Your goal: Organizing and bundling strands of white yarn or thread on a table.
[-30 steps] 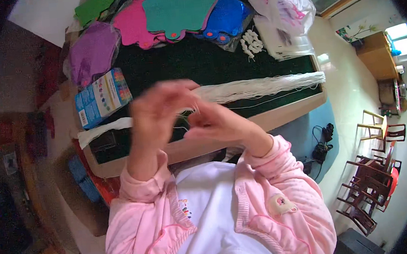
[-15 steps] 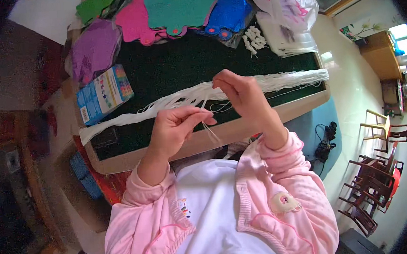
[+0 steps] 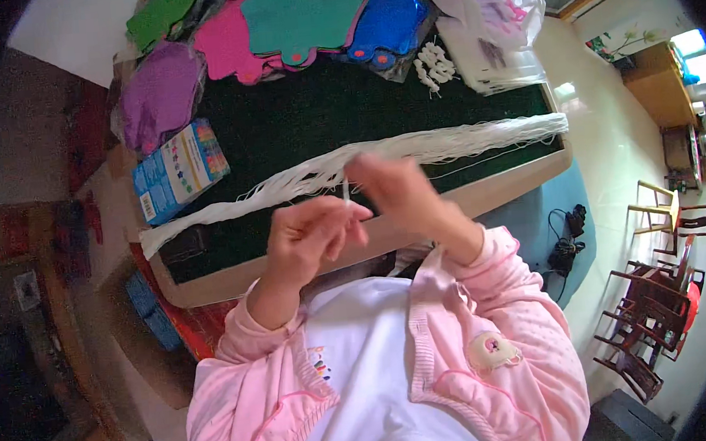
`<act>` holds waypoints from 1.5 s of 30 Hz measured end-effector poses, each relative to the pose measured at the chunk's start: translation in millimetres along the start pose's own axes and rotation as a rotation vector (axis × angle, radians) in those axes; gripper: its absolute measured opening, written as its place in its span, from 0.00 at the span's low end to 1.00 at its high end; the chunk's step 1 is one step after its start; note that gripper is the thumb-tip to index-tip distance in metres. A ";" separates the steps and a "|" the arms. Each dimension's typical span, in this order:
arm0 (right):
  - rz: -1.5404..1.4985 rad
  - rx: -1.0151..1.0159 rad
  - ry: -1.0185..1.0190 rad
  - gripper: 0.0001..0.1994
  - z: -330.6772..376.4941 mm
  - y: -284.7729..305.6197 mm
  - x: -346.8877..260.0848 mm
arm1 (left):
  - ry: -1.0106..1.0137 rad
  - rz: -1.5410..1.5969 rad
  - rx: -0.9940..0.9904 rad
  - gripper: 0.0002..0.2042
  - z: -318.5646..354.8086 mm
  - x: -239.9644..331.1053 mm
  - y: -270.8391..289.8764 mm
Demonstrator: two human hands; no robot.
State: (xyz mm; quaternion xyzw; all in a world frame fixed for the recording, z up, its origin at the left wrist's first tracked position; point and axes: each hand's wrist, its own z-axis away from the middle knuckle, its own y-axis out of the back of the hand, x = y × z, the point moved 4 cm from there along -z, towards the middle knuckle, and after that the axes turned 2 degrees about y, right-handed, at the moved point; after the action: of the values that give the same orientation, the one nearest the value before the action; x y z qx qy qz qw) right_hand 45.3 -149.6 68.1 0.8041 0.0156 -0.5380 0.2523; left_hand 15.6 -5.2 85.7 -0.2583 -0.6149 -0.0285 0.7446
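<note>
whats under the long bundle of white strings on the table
The white string bundle lies on the table's dark green cloth, which shows along its whole length. Both hands, left hand and right hand, cover part of its middle, so that stretch cannot be checked.

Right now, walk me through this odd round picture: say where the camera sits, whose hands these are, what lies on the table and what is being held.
The picture comes from a wide fisheye camera worn on a person's head, looking down, so straight edges bend near the rim. No machine is here: the two bare hands belong to the wearer, in pink sleeves rising from the lower edge. The left hand and the right hand meet in front of the chest, and a thin white strand stands up between their fingertips; how exactly it is pinched is too small to tell. Beyond them is a table with a dark green top. A long bundle of white strings lies across it. At the far edge are coloured star-shaped foam pieces, a blue box on the left, and clear plastic bags on the right.
</note>
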 end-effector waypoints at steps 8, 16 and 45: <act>0.075 -0.014 0.109 0.11 3.9 -10.4 -1.8 | 0.145 -0.304 0.010 0.11 -4.0 -28.1 21.8; 0.075 -0.049 0.158 0.06 3.2 -23.8 -1.2 | -0.104 -0.588 0.257 0.12 -17.3 -26.1 35.2; -0.236 0.136 -0.010 0.04 5.8 7.7 -36.9 | -0.036 -0.449 0.147 0.09 -1.5 -0.6 18.5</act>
State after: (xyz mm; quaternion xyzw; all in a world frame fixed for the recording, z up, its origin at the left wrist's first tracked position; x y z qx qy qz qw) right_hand 27.1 -149.7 101.6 0.8093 0.0725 -0.5677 0.1323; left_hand 23.5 10.1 78.6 -0.0608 -0.6704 -0.1441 0.7254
